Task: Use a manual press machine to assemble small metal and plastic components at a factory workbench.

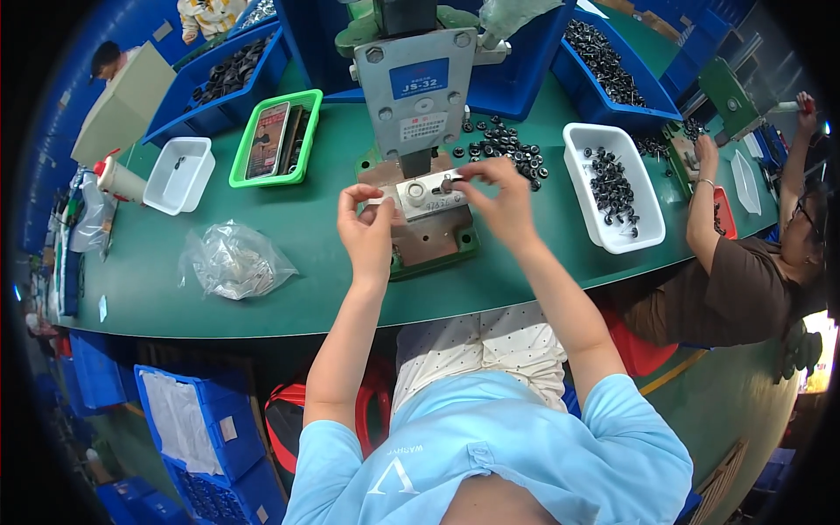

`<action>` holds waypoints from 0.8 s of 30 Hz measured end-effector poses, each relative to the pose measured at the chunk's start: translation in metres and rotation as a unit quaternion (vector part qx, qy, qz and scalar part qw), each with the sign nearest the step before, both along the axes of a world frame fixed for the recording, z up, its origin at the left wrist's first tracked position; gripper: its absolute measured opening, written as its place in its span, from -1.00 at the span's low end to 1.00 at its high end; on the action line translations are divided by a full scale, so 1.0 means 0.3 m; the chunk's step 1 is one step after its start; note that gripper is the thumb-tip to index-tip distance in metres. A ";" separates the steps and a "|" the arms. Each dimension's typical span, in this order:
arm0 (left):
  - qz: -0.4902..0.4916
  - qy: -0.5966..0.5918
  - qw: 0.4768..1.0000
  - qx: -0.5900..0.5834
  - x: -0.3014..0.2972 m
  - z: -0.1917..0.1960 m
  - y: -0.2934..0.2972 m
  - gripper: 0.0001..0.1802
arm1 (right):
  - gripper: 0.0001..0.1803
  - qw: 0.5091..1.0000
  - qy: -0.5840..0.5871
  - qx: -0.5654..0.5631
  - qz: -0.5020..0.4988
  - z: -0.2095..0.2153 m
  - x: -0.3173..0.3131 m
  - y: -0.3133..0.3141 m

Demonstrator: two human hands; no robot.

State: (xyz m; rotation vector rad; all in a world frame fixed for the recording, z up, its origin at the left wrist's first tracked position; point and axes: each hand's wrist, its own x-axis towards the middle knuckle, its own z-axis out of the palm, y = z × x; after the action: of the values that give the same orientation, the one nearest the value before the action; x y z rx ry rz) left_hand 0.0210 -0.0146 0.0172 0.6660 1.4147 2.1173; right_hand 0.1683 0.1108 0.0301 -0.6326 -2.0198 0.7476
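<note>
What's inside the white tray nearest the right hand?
The white tray holds many small black parts, loosely heaped. Bare tray shows around them; whatever lies beneath the heap is covered.

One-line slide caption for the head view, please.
Left hand and right hand at the silvery block on a press, small black parts scattered on the green table beyond.
</note>
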 end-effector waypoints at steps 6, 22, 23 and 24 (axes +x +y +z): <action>-0.054 0.065 0.995 -0.061 -0.001 -0.023 -0.002 -0.83 | -0.72 0.985 0.069 0.155 0.006 -0.088 -0.138 -0.101; -0.118 0.083 0.979 -0.144 -0.059 -0.017 0.054 -0.79 | -0.80 0.948 0.275 0.161 -0.018 0.422 0.023 0.096; -0.154 0.040 0.977 -0.142 -0.070 -0.009 0.058 -0.76 | -0.75 0.929 0.317 0.191 -0.019 0.529 0.021 0.116; -0.160 0.032 0.976 -0.144 -0.075 -0.003 0.061 -0.70 | -0.84 0.902 0.405 0.139 0.051 0.635 0.018 0.126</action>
State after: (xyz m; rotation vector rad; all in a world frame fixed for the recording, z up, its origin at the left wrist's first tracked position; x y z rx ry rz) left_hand -0.0015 0.0036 0.0163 0.7905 1.4960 1.6201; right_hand 0.1738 0.1485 0.2206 -0.0143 -1.3402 0.6205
